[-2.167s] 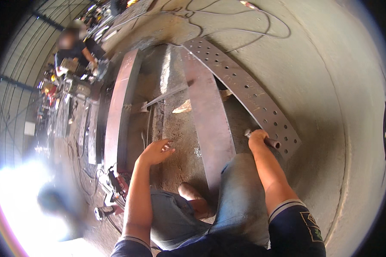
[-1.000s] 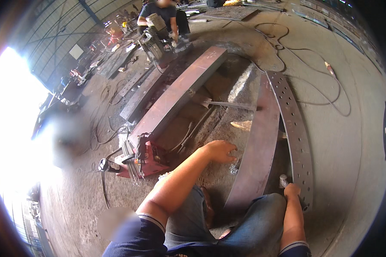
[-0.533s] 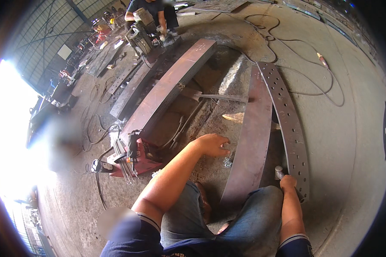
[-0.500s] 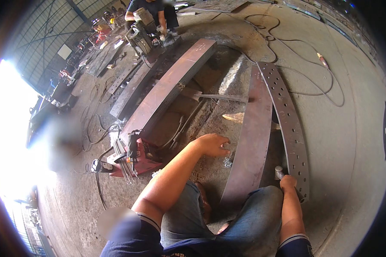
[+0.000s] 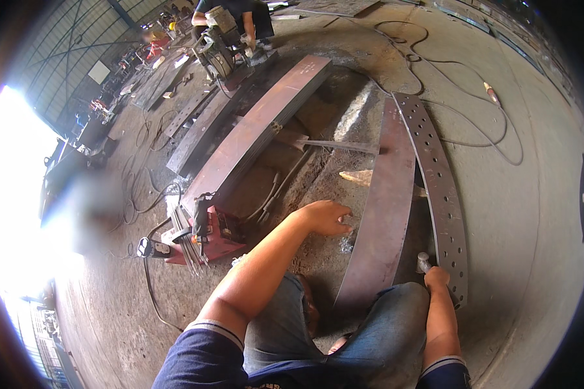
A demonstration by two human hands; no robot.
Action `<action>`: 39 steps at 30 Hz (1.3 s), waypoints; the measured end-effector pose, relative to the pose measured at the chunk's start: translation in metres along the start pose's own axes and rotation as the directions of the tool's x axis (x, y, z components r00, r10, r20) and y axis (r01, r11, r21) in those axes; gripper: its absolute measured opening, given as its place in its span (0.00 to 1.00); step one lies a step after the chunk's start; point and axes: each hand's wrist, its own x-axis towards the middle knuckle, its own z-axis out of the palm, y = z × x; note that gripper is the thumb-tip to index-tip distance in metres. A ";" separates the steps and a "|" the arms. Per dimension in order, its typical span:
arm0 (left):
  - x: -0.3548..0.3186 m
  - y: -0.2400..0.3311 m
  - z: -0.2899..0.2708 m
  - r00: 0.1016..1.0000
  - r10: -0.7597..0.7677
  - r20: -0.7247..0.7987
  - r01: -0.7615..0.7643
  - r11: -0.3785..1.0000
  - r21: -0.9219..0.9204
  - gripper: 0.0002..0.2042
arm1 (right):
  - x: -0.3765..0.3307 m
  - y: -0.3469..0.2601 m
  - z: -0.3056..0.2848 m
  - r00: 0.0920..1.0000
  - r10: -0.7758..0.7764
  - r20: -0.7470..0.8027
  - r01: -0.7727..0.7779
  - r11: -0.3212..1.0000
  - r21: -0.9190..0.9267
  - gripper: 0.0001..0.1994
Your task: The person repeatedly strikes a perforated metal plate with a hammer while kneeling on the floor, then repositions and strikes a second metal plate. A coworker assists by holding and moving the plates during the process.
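My right hand [image 5: 437, 277] is closed round the handle of a hammer, beside my right knee. The metal hammer head [image 5: 424, 261] points away from me, over the gap between two long steel pieces. To its right is the steel strip with rows of round holes [image 5: 442, 188]. To its left lies the plain brown steel plate [image 5: 381, 214]. My left hand [image 5: 329, 218] hovers left of the plain plate, fingers loosely bent and apart, with nothing seen in them. I cannot tell whether its fingertips touch the plate edge.
A red welding machine [image 5: 226, 235] with a bundle of thin rods [image 5: 187, 243] stands at left. Behind it lies a long stack of steel plates [image 5: 259, 136]. A co-worker [image 5: 230, 10] handles a drilling machine [image 5: 217, 55] at the back. Cable [image 5: 474, 142] loops across the right floor.
The view has shifted very slightly. Both hands keep nearly the same pose, and the hammer stays in my right hand.
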 end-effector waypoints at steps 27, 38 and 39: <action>0.004 0.004 0.000 1.000 -0.016 0.015 0.015 1.000 0.017 0.30 | -0.011 0.005 0.003 0.995 -0.021 -0.097 0.027 0.998 0.063 0.15; -0.003 0.020 -0.009 0.999 -0.052 -0.004 0.052 0.996 0.068 0.29 | -0.009 0.010 0.015 0.993 -0.036 -0.115 0.056 0.983 0.175 0.15; -0.007 0.024 -0.007 0.999 -0.052 -0.009 0.053 0.994 0.091 0.29 | -0.008 0.009 0.017 0.994 -0.039 -0.104 0.057 0.982 0.180 0.15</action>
